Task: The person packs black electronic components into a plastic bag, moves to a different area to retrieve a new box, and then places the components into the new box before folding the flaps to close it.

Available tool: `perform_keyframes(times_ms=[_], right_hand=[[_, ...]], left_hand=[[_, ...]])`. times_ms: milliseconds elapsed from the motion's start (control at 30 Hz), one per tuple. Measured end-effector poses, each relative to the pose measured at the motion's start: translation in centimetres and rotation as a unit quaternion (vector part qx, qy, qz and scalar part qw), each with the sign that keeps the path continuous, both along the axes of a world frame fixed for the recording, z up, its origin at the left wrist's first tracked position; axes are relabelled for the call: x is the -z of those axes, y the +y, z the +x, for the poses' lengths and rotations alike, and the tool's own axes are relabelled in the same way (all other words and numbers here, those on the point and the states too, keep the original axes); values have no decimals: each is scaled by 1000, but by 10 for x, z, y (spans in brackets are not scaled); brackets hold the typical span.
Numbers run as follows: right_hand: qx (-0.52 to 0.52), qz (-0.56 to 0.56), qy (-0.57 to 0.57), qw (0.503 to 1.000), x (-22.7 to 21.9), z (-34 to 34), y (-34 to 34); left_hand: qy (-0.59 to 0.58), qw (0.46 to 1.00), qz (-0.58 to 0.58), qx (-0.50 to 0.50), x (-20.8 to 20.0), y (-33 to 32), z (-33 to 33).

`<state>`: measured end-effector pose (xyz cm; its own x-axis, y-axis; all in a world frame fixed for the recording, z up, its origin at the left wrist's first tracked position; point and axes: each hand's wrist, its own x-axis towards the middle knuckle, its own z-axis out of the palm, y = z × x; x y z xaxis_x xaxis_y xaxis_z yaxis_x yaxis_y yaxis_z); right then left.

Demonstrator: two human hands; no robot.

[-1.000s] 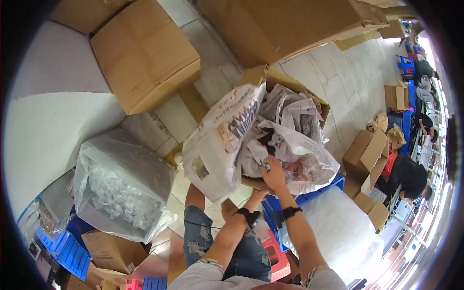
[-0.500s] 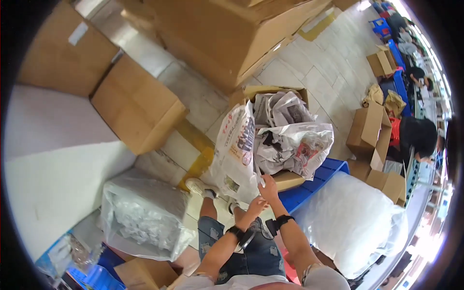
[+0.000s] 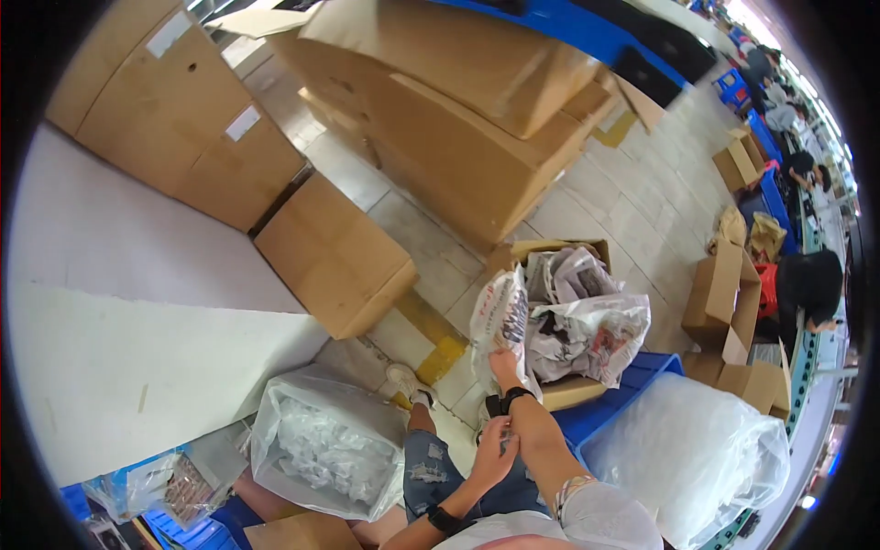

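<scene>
A cardboard box [image 3: 579,392] stands on the floor ahead of me, holding a crumpled white plastic bag [image 3: 632,316] and several printed, wrinkled sheets [image 3: 579,275]. On the left side of the box a white flap with red and dark print [image 3: 498,312] rises over the edge. My right hand [image 3: 503,367] is closed at the lower end of this flap, its fingertips partly hidden. Nearer to me, beside my right forearm, my left hand [image 3: 493,451] holds nothing, its fingers loosely bent and apart. Each wrist wears a dark band.
A blue pallet-like crate [image 3: 596,408] and a large clear plastic sack [image 3: 687,449] stand right of the box. A lined bin of clear plastic [image 3: 335,458] is at lower left. Large cartons [image 3: 440,137] rise beyond. People sit along a conveyor line [image 3: 802,339] at far right.
My left hand has drawn back from the bag toward my right forearm. The right hand has moved onto the printed flap, which now looks narrower. The whole view has shifted.
</scene>
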<state>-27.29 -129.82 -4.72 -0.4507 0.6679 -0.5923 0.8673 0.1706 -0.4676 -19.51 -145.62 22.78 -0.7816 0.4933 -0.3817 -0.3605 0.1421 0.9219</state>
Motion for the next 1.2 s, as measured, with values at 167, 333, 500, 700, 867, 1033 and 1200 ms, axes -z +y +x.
perform_keyframes(times_ms=[167, 333, 500, 700, 867, 1033, 1200], right_hand=[[-98, 33, -79, 992, -12, -49, -52], [-182, 26, -99, 978, 22, -86, -67], [-214, 38, -130, 967, 15, -136, -102], [-232, 43, -150, 960, 5, -180, -95], [-209, 86, -53, 973, 6, -239, -91], [-242, 117, 18, 963, 23, -364, -111], [-283, 80, 42, 955, 62, -429, -161]], left_hand=[[-24, 1000, -1, 10, 30, -38, -58], [-3, 999, -51, 4, 41, -55, -117], [-50, 997, -57, -25, 34, -87, -171], [-143, 989, -26, -11, 2, -112, -219], [-154, 983, -68, -78, 22, -179, -254], [-54, 872, -381, -303, 275, -278, -266], [-106, 845, -277, -444, 384, -315, -307]])
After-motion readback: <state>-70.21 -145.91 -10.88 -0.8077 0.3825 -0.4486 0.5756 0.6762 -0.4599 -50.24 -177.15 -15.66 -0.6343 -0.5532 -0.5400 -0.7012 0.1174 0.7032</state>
